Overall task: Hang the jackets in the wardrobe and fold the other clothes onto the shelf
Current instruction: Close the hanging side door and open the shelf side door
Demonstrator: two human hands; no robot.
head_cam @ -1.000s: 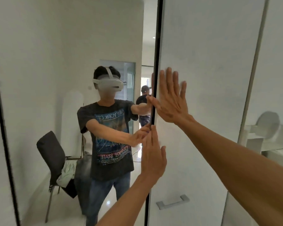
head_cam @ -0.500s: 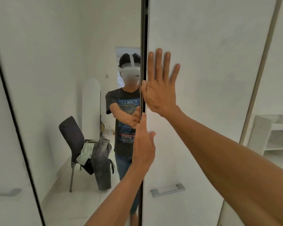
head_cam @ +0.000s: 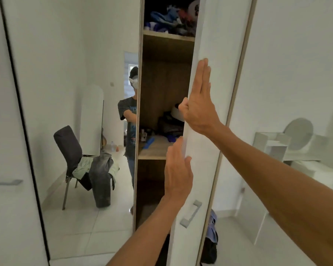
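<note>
The white sliding wardrobe door [head_cam: 215,45] stands partly slid to the right, showing the inside. My right hand [head_cam: 199,104] presses flat on the door's left edge, fingers straight and pointing up. My left hand [head_cam: 178,169] lies lower on the same edge, fingers straight. Inside, a wooden shelf [head_cam: 152,153] holds dark and blue items, and an upper shelf [head_cam: 167,36] carries a heap of blue clothes. The mirror door [head_cam: 75,73] on the left reflects a chair [head_cam: 69,150] draped with a grey jacket [head_cam: 101,179] and pale clothes.
A metal handle [head_cam: 190,214] is fixed low on the sliding door. Dark and blue fabric [head_cam: 211,237] shows low behind that door. The glossy panel at right reflects a white shelf unit [head_cam: 275,148]. The mirror also shows a person in a headset [head_cam: 132,116].
The wardrobe door has slid to the right under both hands, uncovering the shelves inside. Both hands moved right with the door's edge.
</note>
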